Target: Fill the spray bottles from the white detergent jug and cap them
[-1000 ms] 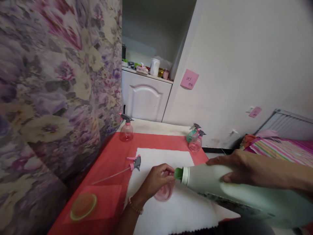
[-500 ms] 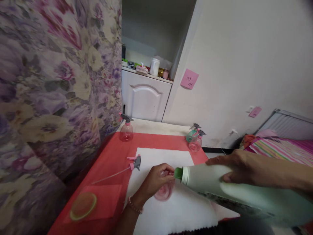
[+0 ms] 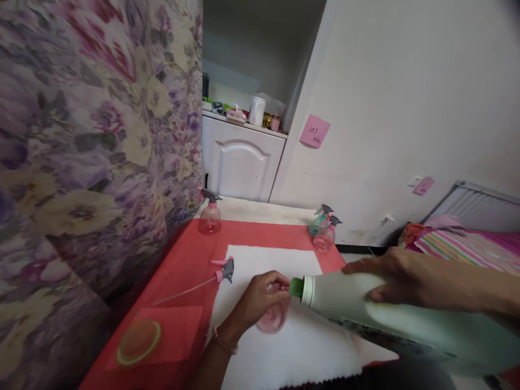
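Note:
My left hand (image 3: 264, 297), with a beaded bracelet at the wrist, is closed around the neck of a clear pink spray bottle body (image 3: 273, 319) on a white cloth (image 3: 312, 346). My right hand (image 3: 400, 276) grips a large pale green jug (image 3: 345, 295), tipped on its side. The jug's green spout (image 3: 296, 287) meets the mouth of the pink bottle; whether liquid flows cannot be made out. To the left lies a loose pink and grey spray head (image 3: 225, 270) with its thin tube across the red table cover (image 3: 182, 276).
A pink spray bottle (image 3: 210, 219) stands at the table's far left. At the far right are a green spray bottle (image 3: 318, 223) and another pink one (image 3: 325, 237). A round yellow-rimmed object (image 3: 138, 342) lies front left. A floral curtain (image 3: 101, 162) hangs along the left side.

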`<state>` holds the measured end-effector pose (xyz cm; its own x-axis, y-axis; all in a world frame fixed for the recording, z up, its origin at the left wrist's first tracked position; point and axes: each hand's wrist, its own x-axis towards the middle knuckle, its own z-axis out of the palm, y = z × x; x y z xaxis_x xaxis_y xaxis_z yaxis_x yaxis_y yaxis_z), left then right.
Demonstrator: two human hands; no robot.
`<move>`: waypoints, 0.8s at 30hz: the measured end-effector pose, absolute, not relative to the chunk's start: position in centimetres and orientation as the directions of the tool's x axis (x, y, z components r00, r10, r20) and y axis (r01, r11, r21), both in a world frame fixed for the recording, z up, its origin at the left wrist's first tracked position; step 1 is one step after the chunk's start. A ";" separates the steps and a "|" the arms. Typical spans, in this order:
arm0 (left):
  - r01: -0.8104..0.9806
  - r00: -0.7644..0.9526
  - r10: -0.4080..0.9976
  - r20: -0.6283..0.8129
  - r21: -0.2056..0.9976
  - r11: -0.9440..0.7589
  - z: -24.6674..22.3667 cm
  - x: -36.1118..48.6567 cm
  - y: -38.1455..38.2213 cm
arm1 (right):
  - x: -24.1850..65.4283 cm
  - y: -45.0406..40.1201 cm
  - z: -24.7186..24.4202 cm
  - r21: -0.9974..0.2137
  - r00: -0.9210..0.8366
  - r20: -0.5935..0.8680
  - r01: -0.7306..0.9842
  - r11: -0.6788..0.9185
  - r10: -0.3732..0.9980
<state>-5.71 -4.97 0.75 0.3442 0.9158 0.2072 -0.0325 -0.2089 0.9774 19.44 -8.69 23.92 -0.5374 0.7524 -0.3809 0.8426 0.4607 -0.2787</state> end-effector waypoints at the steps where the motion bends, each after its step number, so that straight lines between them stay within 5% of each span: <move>1: -0.034 0.345 0.915 0.209 0.977 -0.210 0.7 -5.7 -4.9 | 19.5 -8.7 23.9 -0.273 -0.534 -0.380 0.845 0.460 0.755; 24: -0.019 0.344 0.916 0.207 0.977 -0.214 0.9 -5.7 -5.0 | 19.1 -8.9 24.3 -0.246 -0.520 -0.409 0.854 0.458 0.750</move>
